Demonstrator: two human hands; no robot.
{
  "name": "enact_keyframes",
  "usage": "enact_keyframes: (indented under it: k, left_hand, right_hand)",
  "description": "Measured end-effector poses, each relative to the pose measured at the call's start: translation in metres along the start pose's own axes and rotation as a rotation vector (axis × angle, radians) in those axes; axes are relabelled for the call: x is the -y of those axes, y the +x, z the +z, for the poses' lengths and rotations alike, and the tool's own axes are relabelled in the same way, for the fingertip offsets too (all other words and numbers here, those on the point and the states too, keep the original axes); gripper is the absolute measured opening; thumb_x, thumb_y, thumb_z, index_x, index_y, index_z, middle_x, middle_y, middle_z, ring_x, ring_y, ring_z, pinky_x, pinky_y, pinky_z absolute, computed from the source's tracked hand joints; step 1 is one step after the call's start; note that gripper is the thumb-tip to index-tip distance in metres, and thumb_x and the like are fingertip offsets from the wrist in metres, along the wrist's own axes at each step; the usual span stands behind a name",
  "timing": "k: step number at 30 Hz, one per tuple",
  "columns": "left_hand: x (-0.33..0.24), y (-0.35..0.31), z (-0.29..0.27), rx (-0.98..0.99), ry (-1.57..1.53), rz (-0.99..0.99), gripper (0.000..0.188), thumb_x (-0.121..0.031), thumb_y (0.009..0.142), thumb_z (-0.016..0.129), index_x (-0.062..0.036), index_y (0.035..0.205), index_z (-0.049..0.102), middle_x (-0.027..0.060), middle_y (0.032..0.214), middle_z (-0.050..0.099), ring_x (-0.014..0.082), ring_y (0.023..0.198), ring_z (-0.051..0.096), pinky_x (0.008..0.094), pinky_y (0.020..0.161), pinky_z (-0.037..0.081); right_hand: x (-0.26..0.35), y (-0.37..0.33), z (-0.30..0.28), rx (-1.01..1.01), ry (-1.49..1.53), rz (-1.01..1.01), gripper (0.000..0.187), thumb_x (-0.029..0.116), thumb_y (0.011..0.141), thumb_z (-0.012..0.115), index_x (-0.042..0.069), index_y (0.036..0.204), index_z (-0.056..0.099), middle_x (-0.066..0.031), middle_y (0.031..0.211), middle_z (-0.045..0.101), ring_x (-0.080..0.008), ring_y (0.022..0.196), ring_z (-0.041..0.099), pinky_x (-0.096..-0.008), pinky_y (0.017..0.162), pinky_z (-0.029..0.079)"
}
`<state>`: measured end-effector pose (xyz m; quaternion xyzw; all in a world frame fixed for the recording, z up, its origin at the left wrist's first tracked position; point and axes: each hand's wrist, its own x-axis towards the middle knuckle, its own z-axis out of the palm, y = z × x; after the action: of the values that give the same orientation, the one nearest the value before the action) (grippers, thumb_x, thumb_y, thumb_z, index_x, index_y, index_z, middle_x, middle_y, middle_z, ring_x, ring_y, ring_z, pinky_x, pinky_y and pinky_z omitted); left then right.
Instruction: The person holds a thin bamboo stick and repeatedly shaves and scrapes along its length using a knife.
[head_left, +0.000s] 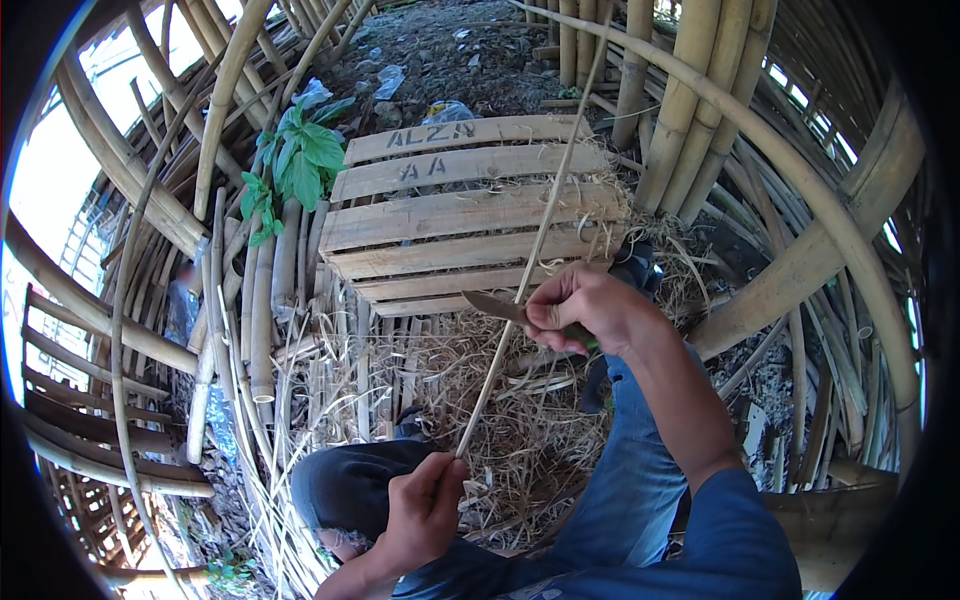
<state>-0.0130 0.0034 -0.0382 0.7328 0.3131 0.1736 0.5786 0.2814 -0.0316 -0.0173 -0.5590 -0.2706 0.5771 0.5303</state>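
Note:
A long thin bamboo strip [548, 212] slants from my lap up toward the far poles. Near its lower end my left hand [428, 500] is closed around it, close to my knee. My right hand [580, 310] grips a knife with a green handle [580, 338]. The knife's brown-grey blade [492, 305] points left and lies across the strip, seemingly touching it. Beyond my hands sits a slatted wooden crate [440, 215] with dark lettering, its slats facing up.
Curly bamboo shavings [520, 440] cover the ground between my legs. Bamboo poles [262, 320] and a leafy green plant [300, 160] stand left of the crate. A thick bamboo pole [800, 260] crosses on the right. Plastic scraps [390, 82] lie on the soil at the back.

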Motion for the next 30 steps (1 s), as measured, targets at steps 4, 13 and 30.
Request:
enact_keyframes:
  k: [4,13,30]
  left_hand:
    - [0.0,-0.004,-0.002,-0.026,-0.048,-0.016,0.012,-0.005,0.093,0.053,0.0031,0.084,0.057,-0.002,0.053,0.042,0.0017,0.05,0.034,0.0218,0.042,0.027]
    - [-0.006,-0.008,-0.005,0.019,0.005,-0.042,0.019,-0.01,0.095,0.05,0.0042,0.084,0.056,-0.0033,0.06,0.05,0.0005,0.054,0.039,0.0188,0.047,0.031]
    - [0.003,-0.01,-0.013,0.051,-0.029,-0.098,0.016,-0.009,0.094,0.052,0.0033,0.086,0.057,-0.0031,0.056,0.046,0.0014,0.053,0.037,0.0204,0.046,0.03]
  right_hand:
    - [0.013,0.003,-0.027,-0.128,-0.07,-0.087,0.008,-0.005,0.08,0.052,-0.003,0.076,0.059,-0.008,0.062,0.056,-0.01,0.043,0.044,-0.0233,0.036,0.029]
    - [0.007,0.006,-0.028,-0.182,0.025,-0.129,0.004,-0.003,0.079,0.056,-0.005,0.077,0.059,-0.0122,0.058,0.056,-0.011,0.04,0.042,-0.0258,0.036,0.03]
    - [0.017,0.004,-0.049,-0.388,-0.092,-0.18,0.013,0.003,0.082,0.059,-0.002,0.07,0.056,-0.0088,0.058,0.055,-0.0117,0.042,0.045,-0.0249,0.035,0.03]
